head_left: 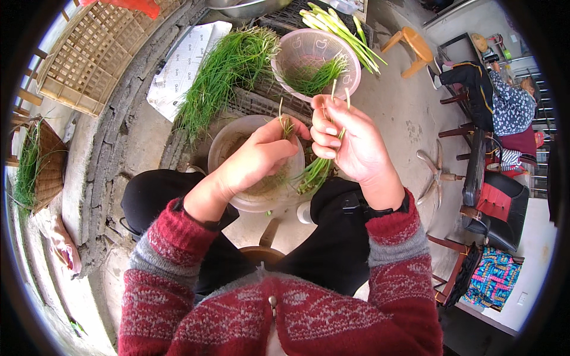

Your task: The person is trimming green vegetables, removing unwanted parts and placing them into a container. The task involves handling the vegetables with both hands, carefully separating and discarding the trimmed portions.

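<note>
My right hand [356, 139] is closed round a few thin scallions [321, 171], their white root ends poking up above the fingers and their green tops hanging below. Close beside it, my left hand [256, 155] pinches a thin yellowish-green scallion leaf [287, 126]. Both hands are above a pale round basin [221, 143] between my knees, whose inside is partly hidden by the left hand. Beyond them stands a pink plastic colander [286, 46] with a small bunch of scallions [314, 78] in it. Left of the colander lies a big heap of thin green scallions [222, 68].
Thick pale-green stalks [338, 29] lie behind the colander, near a metal bowl [249, 8]. A white printed sheet [184, 65] and a woven bamboo tray [98, 56] are at the left. To the right are a wooden stool [411, 50], chairs [502, 204] and a seated person [504, 104].
</note>
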Tool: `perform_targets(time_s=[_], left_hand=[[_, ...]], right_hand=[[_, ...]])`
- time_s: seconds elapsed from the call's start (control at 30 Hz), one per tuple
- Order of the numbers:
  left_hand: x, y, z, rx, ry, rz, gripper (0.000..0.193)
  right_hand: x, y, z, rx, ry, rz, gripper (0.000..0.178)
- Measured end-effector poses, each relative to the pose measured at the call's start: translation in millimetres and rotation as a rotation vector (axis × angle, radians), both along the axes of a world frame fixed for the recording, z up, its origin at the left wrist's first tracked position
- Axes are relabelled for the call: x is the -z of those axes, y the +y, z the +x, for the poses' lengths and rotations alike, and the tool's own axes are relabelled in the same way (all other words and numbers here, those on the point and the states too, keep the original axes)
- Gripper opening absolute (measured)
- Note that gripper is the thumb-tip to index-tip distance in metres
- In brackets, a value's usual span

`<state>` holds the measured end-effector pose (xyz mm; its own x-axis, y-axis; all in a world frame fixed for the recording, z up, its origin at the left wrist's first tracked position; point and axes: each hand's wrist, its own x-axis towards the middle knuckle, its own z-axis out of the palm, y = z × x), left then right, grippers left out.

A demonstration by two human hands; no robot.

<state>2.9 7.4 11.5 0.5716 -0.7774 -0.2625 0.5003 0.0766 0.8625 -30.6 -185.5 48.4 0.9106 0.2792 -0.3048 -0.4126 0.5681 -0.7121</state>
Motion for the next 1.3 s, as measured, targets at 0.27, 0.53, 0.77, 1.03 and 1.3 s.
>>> perform_targets(time_s=[0.27, 0.53, 0.77, 1.03, 1.3], left_hand=[[2.8, -1.1, -0.4, 0.084, 0.114, -0.08, 0.024], [15.5, 8.1, 16.6, 0.017, 0.56, -0.572, 0.053], [16.5, 5.9, 17.3, 0.001, 0.555, -0.528, 0.055], [17.1, -0.5, 17.8, -0.07, 0.517, -0.428, 0.031], [19.2, 3.1, 32.3, -0.34, 0.565, -0.535, 0.021]], right_hand=[[10.9, 17.6, 9.2, 0.039, -0.279, -0.76, 0.024], [10.0, -0.1, 11.1, 0.268, -0.228, -0.518, 0.014], [17.2, -9.3, 8.9, 0.283, -0.187, -0.484, 0.014], [22.6, -2.0, 7.6, 0.203, -0.116, -0.508, 0.02], [12.9, 1.1, -1.7, 0.026, -0.125, -0.729, 0.03]])
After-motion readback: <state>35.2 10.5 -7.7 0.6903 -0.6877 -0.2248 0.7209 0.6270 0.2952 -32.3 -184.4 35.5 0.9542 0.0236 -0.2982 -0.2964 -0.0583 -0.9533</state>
